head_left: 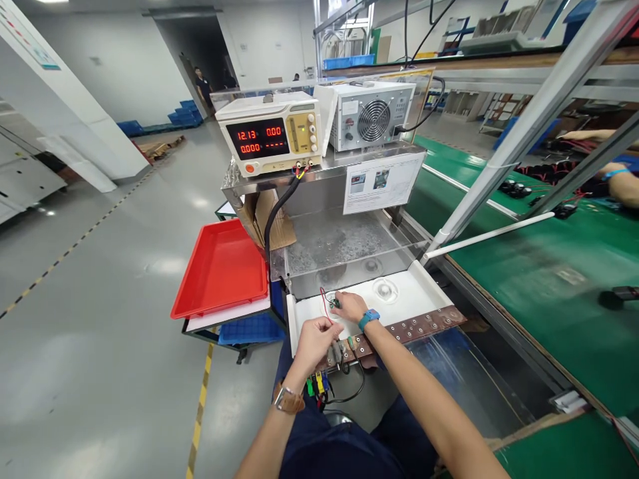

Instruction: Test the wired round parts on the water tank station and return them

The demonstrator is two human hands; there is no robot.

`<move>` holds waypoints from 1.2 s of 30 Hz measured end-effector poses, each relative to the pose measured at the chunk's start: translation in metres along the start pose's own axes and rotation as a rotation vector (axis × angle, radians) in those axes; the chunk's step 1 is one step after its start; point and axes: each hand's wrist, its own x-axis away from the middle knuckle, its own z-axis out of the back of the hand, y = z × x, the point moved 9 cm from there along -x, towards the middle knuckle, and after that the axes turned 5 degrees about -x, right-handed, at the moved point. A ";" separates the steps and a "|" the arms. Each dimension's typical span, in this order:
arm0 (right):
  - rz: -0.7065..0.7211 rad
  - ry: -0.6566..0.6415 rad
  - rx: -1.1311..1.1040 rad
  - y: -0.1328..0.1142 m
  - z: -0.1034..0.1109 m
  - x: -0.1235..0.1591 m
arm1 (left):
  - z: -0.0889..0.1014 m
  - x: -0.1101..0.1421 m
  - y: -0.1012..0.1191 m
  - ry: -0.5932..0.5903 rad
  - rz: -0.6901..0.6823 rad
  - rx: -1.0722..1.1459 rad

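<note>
In the head view, my right hand (351, 307) pinches a small green circuit board (335, 303) over a white tray (407, 287) with round raised shapes. A thin red wire (323, 299) loops up from beside the board and runs down to my left hand (315, 340), whose closed fingertips grip it. Along the tray's near edge lies a brown strip (424, 324) with rows of metal eyelets. Close to my left fingers, grey and green clips or plugs (339, 351) sit on this strip. Black leads and coloured connectors (318, 384) hang below it.
Behind the tray, a metal stand (329, 161) carries a power supply (269, 133) with red digits and a grey fan unit (373, 116). A red tray (219, 269) is at left. A slanted metal post (519, 133) rises at right, before another person's arms (622, 183) over a green bench (559, 279).
</note>
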 end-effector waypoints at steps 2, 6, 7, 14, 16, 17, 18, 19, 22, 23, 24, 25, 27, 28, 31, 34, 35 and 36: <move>-0.009 -0.013 -0.017 0.003 -0.003 -0.002 | 0.003 -0.017 -0.002 0.050 -0.059 -0.142; -0.013 -0.024 -0.043 0.007 -0.006 -0.005 | -0.008 -0.035 -0.016 0.031 -0.086 -0.331; -0.016 -0.025 -0.047 0.007 -0.007 -0.006 | -0.011 -0.037 -0.019 0.028 -0.086 -0.363; -0.014 0.011 -0.036 0.010 -0.007 -0.006 | -0.030 -0.052 -0.056 -0.001 -0.005 -0.518; -0.011 0.012 -0.039 0.010 -0.008 -0.007 | -0.029 -0.054 -0.062 0.020 0.015 -0.542; -0.009 0.012 -0.041 0.010 -0.008 -0.007 | -0.029 -0.054 -0.063 0.025 0.019 -0.547; -0.006 0.010 -0.042 0.010 -0.008 -0.007 | -0.029 -0.054 -0.063 0.026 0.021 -0.549; -0.007 0.007 -0.042 0.011 -0.009 -0.007 | -0.029 -0.054 -0.063 0.023 0.022 -0.549; -0.013 -0.007 -0.025 0.012 -0.012 -0.009 | -0.031 -0.054 -0.064 0.003 0.024 -0.549; -0.014 -0.008 -0.018 0.012 -0.012 -0.009 | -0.032 -0.054 -0.065 -0.002 0.023 -0.548; -0.014 -0.007 -0.012 0.013 -0.013 -0.009 | -0.032 -0.054 -0.065 -0.004 0.019 -0.548; -0.013 -0.005 -0.008 0.013 -0.013 -0.009 | -0.032 -0.055 -0.066 -0.003 0.016 -0.548; -0.010 0.000 -0.008 0.013 -0.013 -0.010 | -0.031 -0.056 -0.068 0.003 0.010 -0.549; -0.011 -0.001 -0.010 0.013 -0.013 -0.010 | -0.031 -0.056 -0.069 0.003 0.008 -0.549; -0.013 -0.005 -0.019 0.013 -0.011 -0.009 | -0.032 -0.056 -0.070 -0.003 0.002 -0.554; -0.018 -0.018 -0.029 0.012 -0.010 -0.008 | -0.032 -0.056 -0.068 -0.005 0.000 -0.564; -0.019 -0.022 -0.032 0.011 -0.010 -0.008 | -0.032 -0.055 -0.067 -0.003 0.003 -0.570; -0.020 -0.024 -0.035 0.011 -0.009 -0.007 | -0.032 -0.055 -0.065 -0.003 0.006 -0.576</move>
